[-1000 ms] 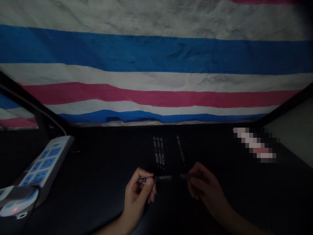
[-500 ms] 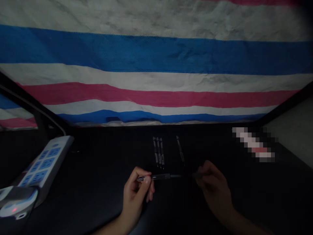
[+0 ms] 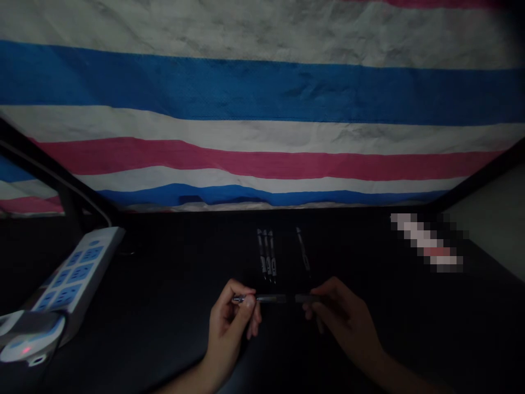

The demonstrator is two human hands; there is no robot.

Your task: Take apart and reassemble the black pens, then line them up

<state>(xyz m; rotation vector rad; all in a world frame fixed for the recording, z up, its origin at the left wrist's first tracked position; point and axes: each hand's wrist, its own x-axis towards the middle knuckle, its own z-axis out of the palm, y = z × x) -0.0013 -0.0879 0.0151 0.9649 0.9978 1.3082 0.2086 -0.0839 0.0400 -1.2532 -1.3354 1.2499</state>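
Note:
A dark pen barrel [image 3: 270,299] lies level between my hands. My left hand [image 3: 234,312] pinches its left end, where a shiny clip shows by the thumb. In my right hand [image 3: 342,314], thumb and fingers grip a dark pen part [image 3: 305,299], lined up with the barrel; whether the two touch is too dark to tell. Beyond my hands, three pens [image 3: 268,256] lie side by side on the black table [image 3: 172,306], tips toward me. A single pen [image 3: 303,251] lies apart, to their right.
On the left lies a white power strip [image 3: 77,273] with a plugged-in white device [image 3: 33,342] showing a red light. At the right is a pixelated pale object [image 3: 426,241]. A striped sheet [image 3: 262,90] hangs behind the table.
My right hand has moved left, bringing its pen part close to the barrel; the thin rod seen between them is now hidden. My left hand has hardly moved.

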